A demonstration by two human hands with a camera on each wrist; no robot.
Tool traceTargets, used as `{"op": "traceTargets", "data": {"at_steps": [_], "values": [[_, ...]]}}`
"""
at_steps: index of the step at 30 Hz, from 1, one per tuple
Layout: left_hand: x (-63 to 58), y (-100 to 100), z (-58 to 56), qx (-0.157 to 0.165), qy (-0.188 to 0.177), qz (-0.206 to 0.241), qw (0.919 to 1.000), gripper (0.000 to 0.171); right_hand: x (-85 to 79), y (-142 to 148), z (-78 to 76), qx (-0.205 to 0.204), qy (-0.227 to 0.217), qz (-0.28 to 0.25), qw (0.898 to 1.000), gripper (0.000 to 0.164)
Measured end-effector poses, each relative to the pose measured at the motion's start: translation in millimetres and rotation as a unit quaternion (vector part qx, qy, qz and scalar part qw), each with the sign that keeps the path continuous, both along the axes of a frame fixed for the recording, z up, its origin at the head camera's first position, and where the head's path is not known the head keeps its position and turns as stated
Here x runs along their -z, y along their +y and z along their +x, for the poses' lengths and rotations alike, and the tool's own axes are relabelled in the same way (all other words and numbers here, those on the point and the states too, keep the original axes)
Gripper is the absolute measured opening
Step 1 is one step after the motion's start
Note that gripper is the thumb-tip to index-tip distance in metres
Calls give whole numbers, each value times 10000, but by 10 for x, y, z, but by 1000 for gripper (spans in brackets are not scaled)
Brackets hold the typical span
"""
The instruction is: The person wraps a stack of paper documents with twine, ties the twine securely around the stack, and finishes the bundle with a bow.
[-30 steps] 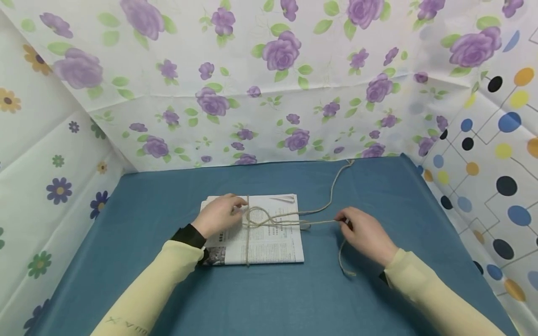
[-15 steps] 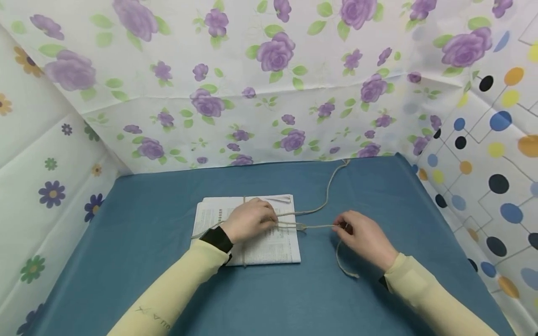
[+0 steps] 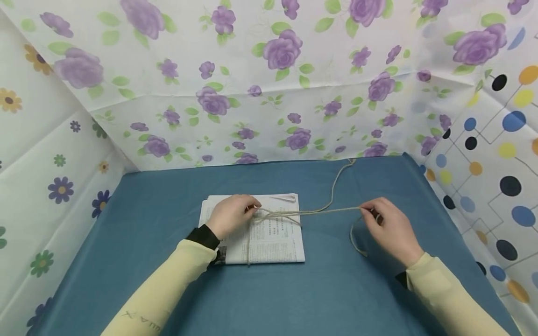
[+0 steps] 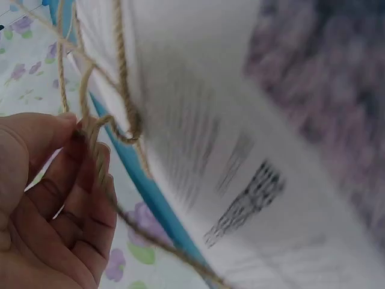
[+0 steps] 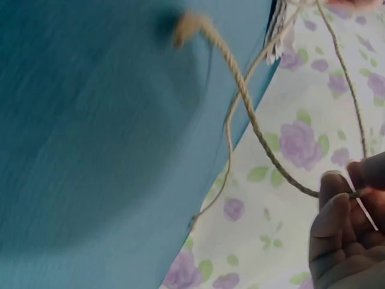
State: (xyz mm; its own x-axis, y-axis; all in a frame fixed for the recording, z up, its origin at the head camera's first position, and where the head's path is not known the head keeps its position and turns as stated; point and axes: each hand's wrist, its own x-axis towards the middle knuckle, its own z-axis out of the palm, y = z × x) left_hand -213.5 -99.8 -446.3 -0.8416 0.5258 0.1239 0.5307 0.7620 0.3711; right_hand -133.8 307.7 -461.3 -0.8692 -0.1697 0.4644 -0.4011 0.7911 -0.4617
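Note:
A stack of folded newspapers lies flat, with jute twine running across it from back to front. My left hand is over the stack's upper left part; in the left wrist view its thumb and fingers pinch several strands of twine beside a tangled crossing. Off to the right, my right hand pinches another length of twine, drawn nearly straight from the stack. Below those fingers the twine's short free end hangs in a curve; the right wrist view shows its frayed tip.
A second twine strand curves from the stack to the back edge of the blue-covered table. Floral sheeting rises behind and at the left, and dotted sheeting at the right.
My left hand moved right over the crossing strands, then back left with twine between its fingers. My right hand has pulled its twine further right and back. The open loop on the stack has narrowed.

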Motion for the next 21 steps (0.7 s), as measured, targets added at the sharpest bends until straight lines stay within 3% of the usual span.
{"op": "traceTargets", "data": {"at_steps": [4,9,13,17,21], "values": [[80,30,10,-71,-60,45,9999,14,-15,67,36,-106,-114,-62,9999,11],[84,59,54,62,-58,62,9999,19,19,79,71,-712,-1045,507,9907,16],[40,145,146,584,109,143,9981,27,63,40,61,-1079,-1540,838,9786,16],[17,369,307,1332,317,111,9905,26,1,-27,13,-1064,-1212,837,9834,19],[20,660,480,1875,144,-272,9818,39,-144,-164,-70,-1043,-1048,597,9872,23]]}}
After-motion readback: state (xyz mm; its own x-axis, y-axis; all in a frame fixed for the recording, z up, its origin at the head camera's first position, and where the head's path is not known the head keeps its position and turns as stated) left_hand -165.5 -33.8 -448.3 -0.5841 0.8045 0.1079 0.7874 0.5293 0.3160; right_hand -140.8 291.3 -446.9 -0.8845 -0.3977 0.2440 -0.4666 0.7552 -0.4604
